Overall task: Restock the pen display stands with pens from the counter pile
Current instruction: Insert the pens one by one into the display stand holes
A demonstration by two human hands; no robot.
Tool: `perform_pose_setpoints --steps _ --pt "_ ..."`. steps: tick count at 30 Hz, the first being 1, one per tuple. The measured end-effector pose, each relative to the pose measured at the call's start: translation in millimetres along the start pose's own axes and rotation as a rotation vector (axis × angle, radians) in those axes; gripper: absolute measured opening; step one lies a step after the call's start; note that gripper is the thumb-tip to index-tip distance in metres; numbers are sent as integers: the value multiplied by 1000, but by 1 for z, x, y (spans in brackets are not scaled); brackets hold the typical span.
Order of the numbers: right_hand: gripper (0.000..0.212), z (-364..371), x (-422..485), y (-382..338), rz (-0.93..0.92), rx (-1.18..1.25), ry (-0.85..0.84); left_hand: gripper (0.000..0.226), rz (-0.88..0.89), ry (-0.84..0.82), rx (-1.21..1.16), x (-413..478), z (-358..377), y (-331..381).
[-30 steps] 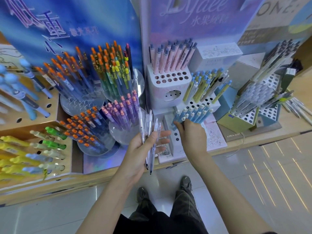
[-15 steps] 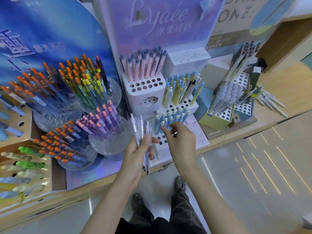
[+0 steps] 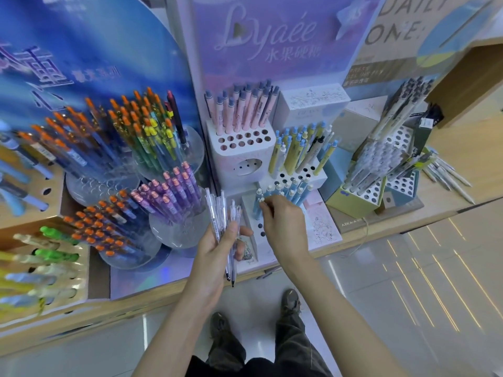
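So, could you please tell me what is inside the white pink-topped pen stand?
The stand holds pink pens in its back rows; front holes are empty. Pen tips inside are hidden.

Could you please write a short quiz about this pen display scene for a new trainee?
1. True or false: the left hand holds a bunch of clear pens.
2. Which pens do the right hand fingers touch: A) orange-capped, B) light blue, C) pink?
3. Fill in: loose pens lie on the counter at the far ____ side.

Key: 1 true; 2 B, the light blue pens; 3 right.
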State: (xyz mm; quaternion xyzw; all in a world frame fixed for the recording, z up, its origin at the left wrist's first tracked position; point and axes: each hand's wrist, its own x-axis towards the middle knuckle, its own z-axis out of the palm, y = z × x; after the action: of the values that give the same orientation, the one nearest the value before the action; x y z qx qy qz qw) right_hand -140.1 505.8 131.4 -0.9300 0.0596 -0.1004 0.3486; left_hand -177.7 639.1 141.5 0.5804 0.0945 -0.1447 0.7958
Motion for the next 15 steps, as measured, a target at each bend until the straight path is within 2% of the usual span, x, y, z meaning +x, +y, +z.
perform_pose_setpoints --steps 7,10,12,15 --pt "24 -11 -2 -1 93 25 -45 32 -2 -34 -10 1 1 2" --pt "18 -33 -13 -6 217 399 -83 35 -5 -87 -14 5 11 4" --pt "18 -50 -15 -8 307 726 -248 35 7 -141 11 8 21 5" --pt "16 -73 -10 -2 341 881 -375 33 21 -181 56 13 42 5"
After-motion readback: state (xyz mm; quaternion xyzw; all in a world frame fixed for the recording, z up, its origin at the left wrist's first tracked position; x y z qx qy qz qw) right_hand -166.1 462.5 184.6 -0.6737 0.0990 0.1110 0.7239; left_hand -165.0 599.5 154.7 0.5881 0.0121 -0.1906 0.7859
